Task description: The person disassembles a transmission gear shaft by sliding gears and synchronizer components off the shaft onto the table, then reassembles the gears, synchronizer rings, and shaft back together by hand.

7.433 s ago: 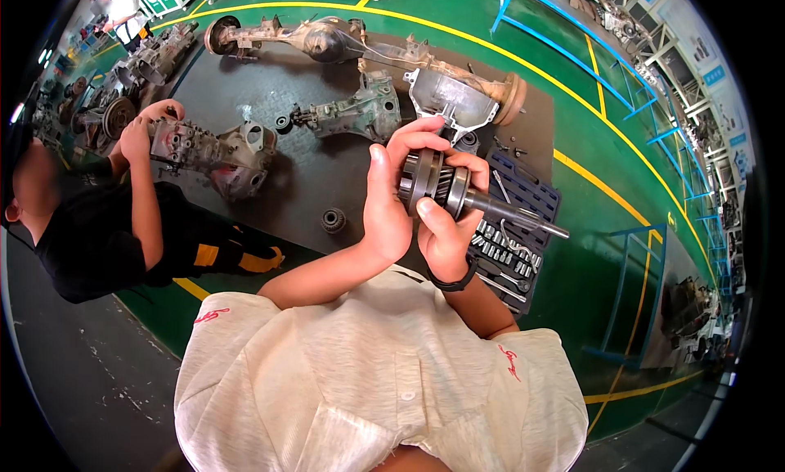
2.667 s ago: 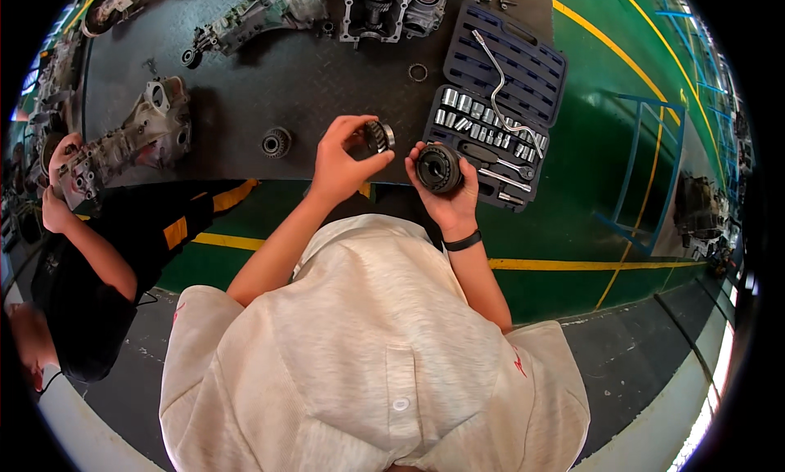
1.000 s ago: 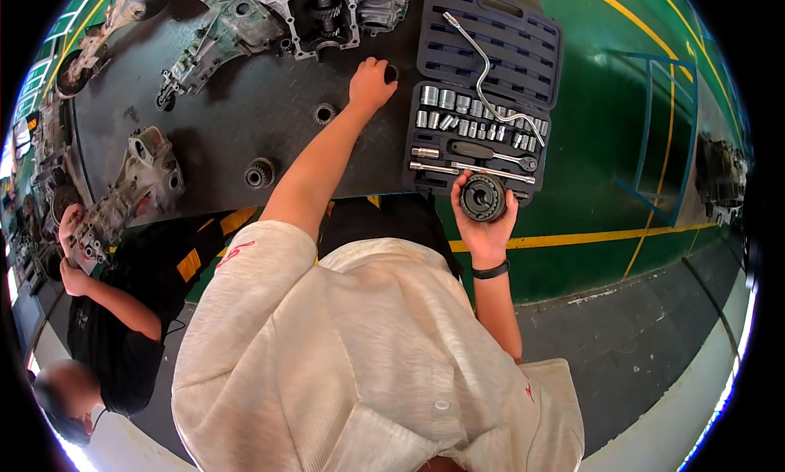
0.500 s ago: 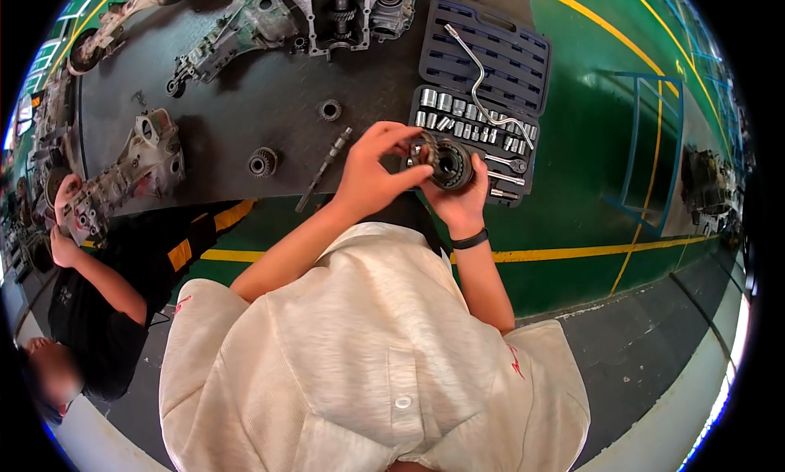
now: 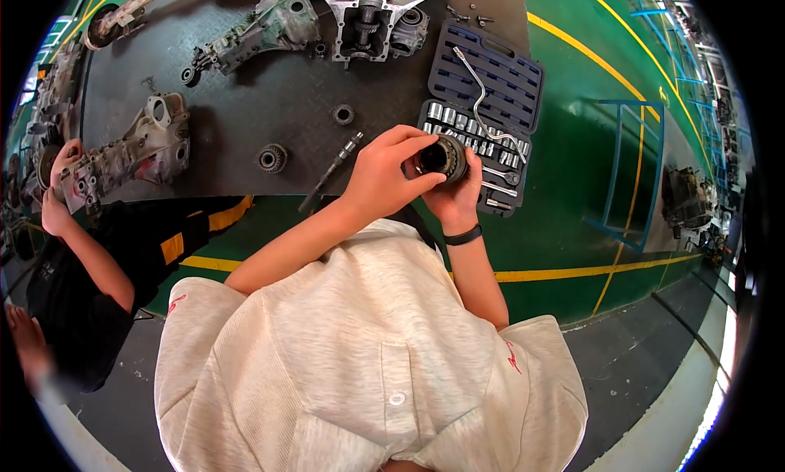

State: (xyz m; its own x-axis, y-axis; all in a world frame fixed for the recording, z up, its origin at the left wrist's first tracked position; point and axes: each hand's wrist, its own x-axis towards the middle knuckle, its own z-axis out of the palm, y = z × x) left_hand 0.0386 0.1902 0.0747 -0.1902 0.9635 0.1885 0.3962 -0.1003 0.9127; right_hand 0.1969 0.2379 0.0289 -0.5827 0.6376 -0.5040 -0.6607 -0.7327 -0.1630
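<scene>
Over the near edge of the workbench I hold a dark steel gear assembly (image 5: 452,155), its round bore facing up. My left hand (image 5: 383,174) pinches its left rim between thumb and fingers. My right hand (image 5: 455,199) cups it from below and the right side, fingers wrapped round it. A ring-shaped part appears to lie against the gear's top; its exact seating is hidden by my fingers. Left of my hands, a splined shaft (image 5: 332,171) lies on the bench, with a toothed gear (image 5: 272,158) and a smaller gear (image 5: 343,114) beyond.
Behind my hands an open socket case (image 5: 491,67) holds sockets and a ratchet (image 5: 501,175); a cranked handle (image 5: 478,83) lies across it. Gearbox housings (image 5: 282,22) stand at the back. At left, another person's hands (image 5: 57,212) touch a further housing (image 5: 139,157).
The ring in my left hand, tilted up beside the gear before, now lies against it. Both hands have closed together around the assembly. The view has shifted slightly.
</scene>
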